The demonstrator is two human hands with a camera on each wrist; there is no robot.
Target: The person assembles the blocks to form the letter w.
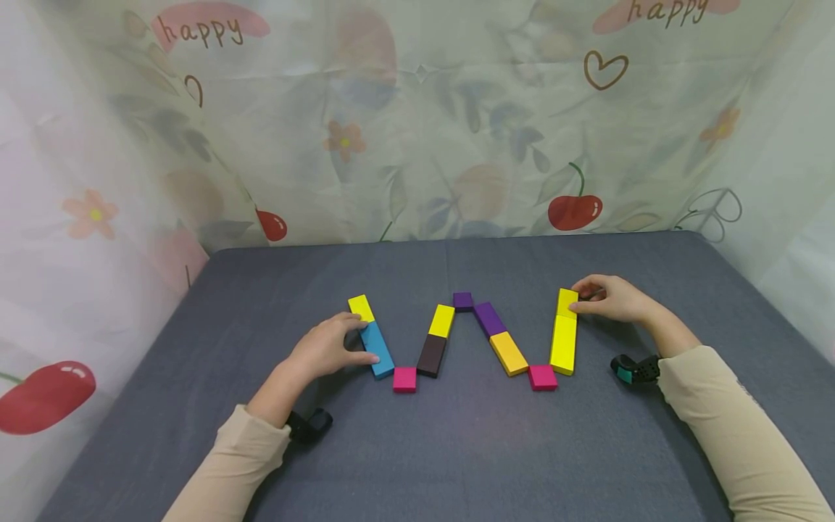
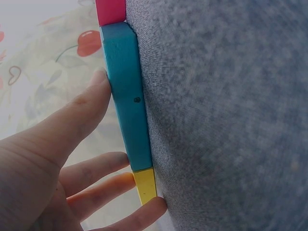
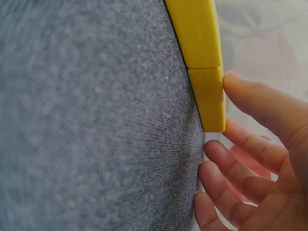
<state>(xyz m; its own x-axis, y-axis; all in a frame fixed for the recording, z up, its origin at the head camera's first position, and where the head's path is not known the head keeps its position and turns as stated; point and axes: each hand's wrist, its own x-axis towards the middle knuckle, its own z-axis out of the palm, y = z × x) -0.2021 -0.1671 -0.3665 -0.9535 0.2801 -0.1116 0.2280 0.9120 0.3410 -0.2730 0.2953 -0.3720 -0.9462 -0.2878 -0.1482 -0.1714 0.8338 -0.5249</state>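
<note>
Coloured wooden blocks lie in a zigzag shaped like a W. At its left end, my left hand (image 1: 326, 348) rests its thumb and fingers along the outer side of a blue block (image 1: 378, 351) and the small yellow block (image 1: 361, 307) above it. The left wrist view shows the thumb on the blue block (image 2: 126, 96) and fingertips at the yellow block (image 2: 146, 184). My right hand (image 1: 616, 299) touches the upper yellow block (image 1: 567, 299) at the right end, thumb on its side, index finger at its far end. Below that block lies a longer yellow block (image 1: 563, 346).
Between the hands lie a pink block (image 1: 404, 380), a dark brown block (image 1: 432, 355), a yellow block (image 1: 442, 320), a purple square block (image 1: 462, 301), a longer purple block (image 1: 489, 320), an orange-yellow block (image 1: 509, 353) and another pink block (image 1: 543, 378). A grey cloth (image 1: 457, 449) covers the table.
</note>
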